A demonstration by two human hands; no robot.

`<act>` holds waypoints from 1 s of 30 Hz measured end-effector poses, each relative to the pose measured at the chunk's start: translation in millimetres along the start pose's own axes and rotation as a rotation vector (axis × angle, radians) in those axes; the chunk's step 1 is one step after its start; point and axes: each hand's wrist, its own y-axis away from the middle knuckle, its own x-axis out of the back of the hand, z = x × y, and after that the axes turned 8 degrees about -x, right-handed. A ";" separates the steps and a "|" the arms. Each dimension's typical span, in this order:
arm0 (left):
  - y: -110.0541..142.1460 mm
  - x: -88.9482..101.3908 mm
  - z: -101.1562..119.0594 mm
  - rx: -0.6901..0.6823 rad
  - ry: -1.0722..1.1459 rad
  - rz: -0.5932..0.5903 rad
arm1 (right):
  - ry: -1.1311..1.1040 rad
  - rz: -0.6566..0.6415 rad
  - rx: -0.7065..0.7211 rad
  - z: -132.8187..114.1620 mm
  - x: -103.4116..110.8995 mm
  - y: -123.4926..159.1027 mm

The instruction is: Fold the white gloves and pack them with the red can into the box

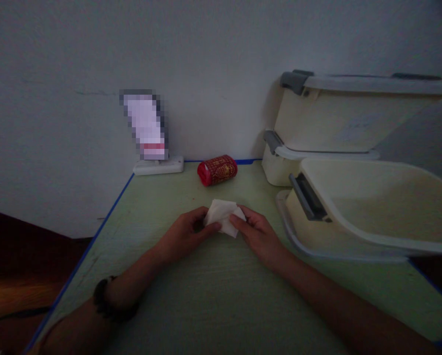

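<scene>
A small folded white tissue [224,217], soft and uneven at its edges, is held a little above the table between my two hands. My left hand [187,230] pinches its left side, with the thumb lying across the front. At the right side, my right hand [260,232] grips it with the thumb pressed on its face and the fingers behind. The fingertips at the back are partly hidden by the tissue. Just beyond my hands lies a red roll [218,170] with a gold printed pattern, resting on its side.
A pale green table [206,305] with blue edging stands against a grey wall. At the back left, a phone [145,125], blurred out, leans on a white stand [158,165]. Cream storage boxes with grey latches stand at right: an open bin [354,236] and stacked boxes [328,123] behind.
</scene>
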 end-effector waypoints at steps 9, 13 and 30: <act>2.6 1.1 -0.3 -0.309 -0.369 0.225 | -0.122 -0.021 -0.042 1.7 -0.9 -1.5; 9.6 2.5 8.0 -0.565 -0.525 0.200 | -0.116 -0.031 -0.089 -2.4 -3.1 0.6; 13.1 3.8 17.6 -0.777 -0.851 0.089 | -0.155 -0.002 -0.118 -12.2 0.3 3.3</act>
